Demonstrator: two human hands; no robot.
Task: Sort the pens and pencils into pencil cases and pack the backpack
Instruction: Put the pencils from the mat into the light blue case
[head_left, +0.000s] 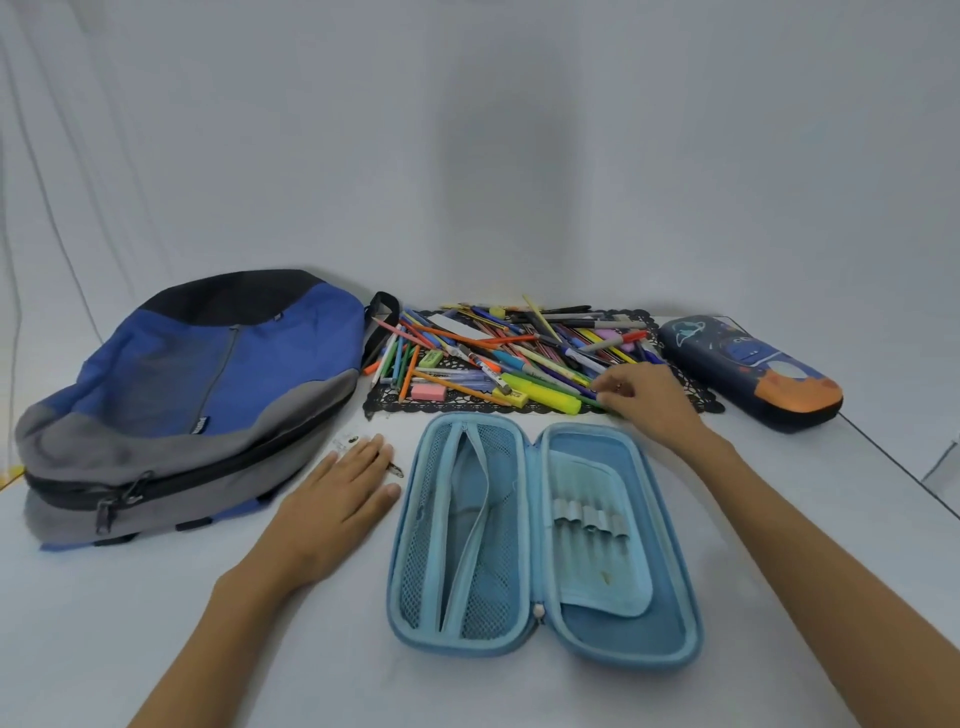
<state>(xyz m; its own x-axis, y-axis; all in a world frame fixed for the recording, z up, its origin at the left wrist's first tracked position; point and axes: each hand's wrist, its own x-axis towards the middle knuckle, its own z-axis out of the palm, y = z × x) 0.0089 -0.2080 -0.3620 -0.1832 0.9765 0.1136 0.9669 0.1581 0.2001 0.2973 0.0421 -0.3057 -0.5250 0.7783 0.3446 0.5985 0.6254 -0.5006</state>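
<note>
Backpack (197, 395): woven cloth, matt, blue/grey/black panels, metal-looking zip pulls. Open pencil case (540, 525): light-blue matt fabric lining, mesh pocket in the half toward the left grip (343, 499), elastic loops on a soft cloth flap in the other. Closed pencil case (753, 371), off to the outer side of the right grip (649, 402): moulded shell, smooth, slight sheen, printed. Mat (696, 395) under the pile: black lace-like openwork. Pile of pens and pencils (509, 353): glossy plastic barrels, painted wood. Surface (311, 649): white, matt, smooth.

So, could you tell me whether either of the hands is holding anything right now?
Left hand lies flat on the table, holding nothing. Right hand reaches the pile; a grip cannot be told.
</note>
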